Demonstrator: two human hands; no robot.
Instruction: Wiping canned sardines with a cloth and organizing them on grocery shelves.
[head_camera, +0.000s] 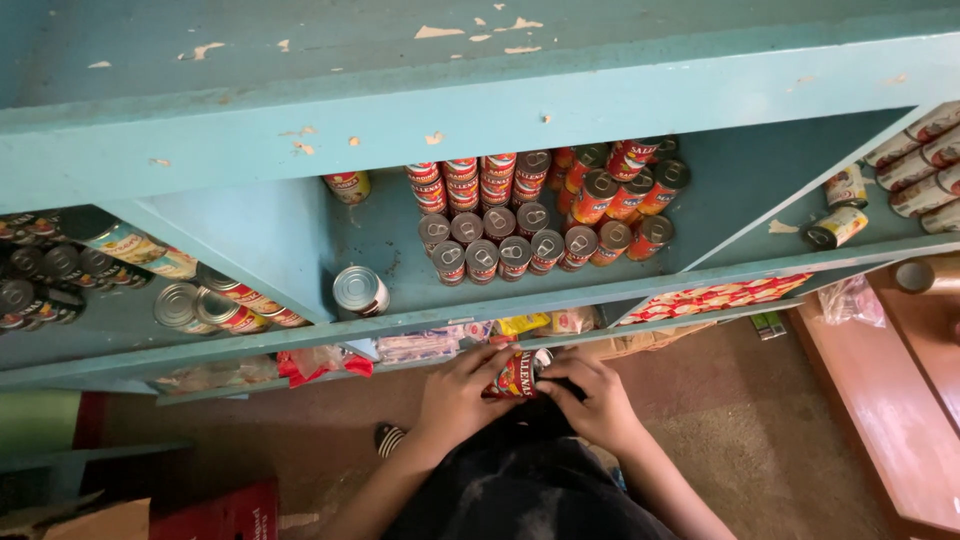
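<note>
Both hands, left hand (458, 395) and right hand (592, 400), were clamped together around one red can (516, 376) held between them at my lap, and I judged a loose grip could drop it, while above them the stacked cans (545, 215) on the blue shelf (400, 130) might topple if bumped.

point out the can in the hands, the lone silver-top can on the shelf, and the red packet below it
red can (515, 377), head view, its label between both hands
silver-top can (360, 289), head view, its lid
red packet (315, 363), head view, its middle
</note>
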